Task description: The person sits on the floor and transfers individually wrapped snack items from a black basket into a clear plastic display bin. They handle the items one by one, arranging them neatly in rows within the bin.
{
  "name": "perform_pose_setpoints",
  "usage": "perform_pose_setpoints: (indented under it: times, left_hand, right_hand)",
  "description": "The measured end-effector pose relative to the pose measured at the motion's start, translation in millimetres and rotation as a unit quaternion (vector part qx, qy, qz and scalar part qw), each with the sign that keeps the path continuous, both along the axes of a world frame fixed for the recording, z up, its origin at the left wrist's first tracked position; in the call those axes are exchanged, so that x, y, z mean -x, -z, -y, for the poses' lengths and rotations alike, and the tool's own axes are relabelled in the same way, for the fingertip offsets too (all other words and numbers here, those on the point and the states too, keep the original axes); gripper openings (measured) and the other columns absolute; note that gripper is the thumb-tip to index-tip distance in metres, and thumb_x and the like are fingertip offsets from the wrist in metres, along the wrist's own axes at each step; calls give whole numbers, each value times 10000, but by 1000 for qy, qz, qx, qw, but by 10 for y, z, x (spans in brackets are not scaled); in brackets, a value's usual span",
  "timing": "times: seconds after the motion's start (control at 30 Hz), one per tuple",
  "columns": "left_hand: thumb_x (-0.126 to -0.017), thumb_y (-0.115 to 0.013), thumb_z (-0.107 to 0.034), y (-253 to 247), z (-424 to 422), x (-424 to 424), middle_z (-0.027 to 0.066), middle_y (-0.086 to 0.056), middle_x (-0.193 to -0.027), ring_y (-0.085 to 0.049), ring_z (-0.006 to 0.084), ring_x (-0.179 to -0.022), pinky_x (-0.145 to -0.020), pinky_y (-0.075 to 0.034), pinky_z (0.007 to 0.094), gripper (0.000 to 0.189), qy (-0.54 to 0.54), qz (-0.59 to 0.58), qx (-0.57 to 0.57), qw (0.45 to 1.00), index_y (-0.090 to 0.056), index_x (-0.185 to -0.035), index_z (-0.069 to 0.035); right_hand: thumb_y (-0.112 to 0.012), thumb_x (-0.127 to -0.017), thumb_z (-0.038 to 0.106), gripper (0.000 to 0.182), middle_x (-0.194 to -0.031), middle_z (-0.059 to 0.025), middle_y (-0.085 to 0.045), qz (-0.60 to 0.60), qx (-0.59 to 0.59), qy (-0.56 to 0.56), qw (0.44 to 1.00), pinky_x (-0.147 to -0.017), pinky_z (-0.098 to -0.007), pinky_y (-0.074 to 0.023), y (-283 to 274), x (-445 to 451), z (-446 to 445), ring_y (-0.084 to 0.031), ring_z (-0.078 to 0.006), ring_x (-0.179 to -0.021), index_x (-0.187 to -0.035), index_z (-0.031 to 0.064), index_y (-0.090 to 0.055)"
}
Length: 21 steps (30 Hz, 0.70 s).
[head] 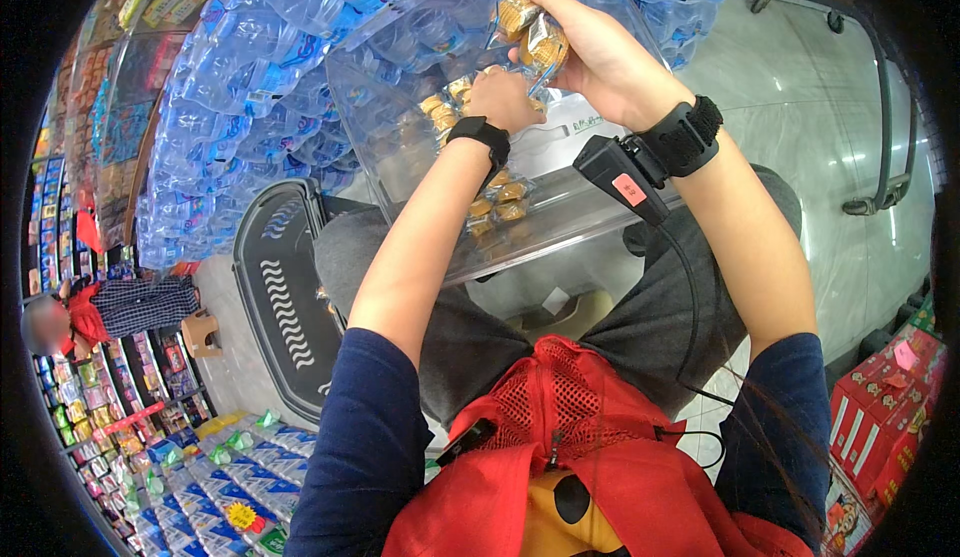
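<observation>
My right hand (577, 46) is raised at the upper middle, closed around clear-wrapped golden biscuits (545, 45). Just left of it and lower, my left hand (504, 97) reaches into a clear plastic bin (480, 264) and touches wrapped biscuits there; its fingertips are partly hidden, so its grip cannot be told. Small wrapped biscuits (439, 112) lie in a row beside my left wrist, and more wrapped pieces (499, 208) sit near the bin's front wall. White paper (536, 152) with green writing lies in the bin. The bin rests between or upon my knees.
Stacked packs of bottled water (247, 84) stand behind and left of the bin. A dark plastic basket (281, 294) is by my left knee. At right are a cart frame (885, 106) and red boxes (874, 414). A person (135, 309) is near shelves at far left.
</observation>
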<state>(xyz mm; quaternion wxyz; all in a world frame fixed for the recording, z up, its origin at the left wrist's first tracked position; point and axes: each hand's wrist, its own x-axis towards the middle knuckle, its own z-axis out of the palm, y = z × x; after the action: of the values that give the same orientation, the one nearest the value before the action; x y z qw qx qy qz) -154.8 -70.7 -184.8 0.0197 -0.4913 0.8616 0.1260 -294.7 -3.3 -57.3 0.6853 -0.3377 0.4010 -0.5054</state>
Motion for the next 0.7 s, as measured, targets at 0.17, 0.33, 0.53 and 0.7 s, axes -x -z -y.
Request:
perform_pose_setpoints:
  times: [0.17,0.33,0.53,0.7]
  left_hand:
    - [-609,-731,-433,165,12,-32,127,-613,-894,-526,271,-950,-883,-348,376,543,21,-82,78,993,-629,-934,-10]
    - [-617,-718,-489,63,9,19,95,-613,-851,-535,237,-925,-827,-346,350,586,56,-72,187,978,-625,-940,-9]
    - [-647,-702,-477,83,-44,-10,76,-622,-846,-534,219,-919,-824,-335,345,541,62,37,143,987,-637,-934,-24]
    - [-692,-672,-445,130,-95,68,85,-613,-922,-485,229,-1015,-899,-295,374,477,80,37,120,989,-620,-987,-74]
  right_hand:
    - [-445,-900,391,330,-877,-11,-613,-9,-6,6,1000,-720,-303,-434,-16,-47,-11,-582,-107,-792,-989,96,-564]
    - [-443,-901,393,336,-844,-10,-622,-7,-7,6,1000,-716,-297,-437,17,-18,9,-586,-100,-780,-989,94,-567]
    - [-517,-874,399,355,-907,-30,-618,-20,-1,9,1000,-729,-269,-477,12,-22,-9,-606,-108,-793,-1016,77,-565]
    - [-513,-876,401,354,-898,-26,-619,-13,-5,9,1000,-718,-270,-476,17,-8,-13,-606,-105,-789,-1011,78,-567]
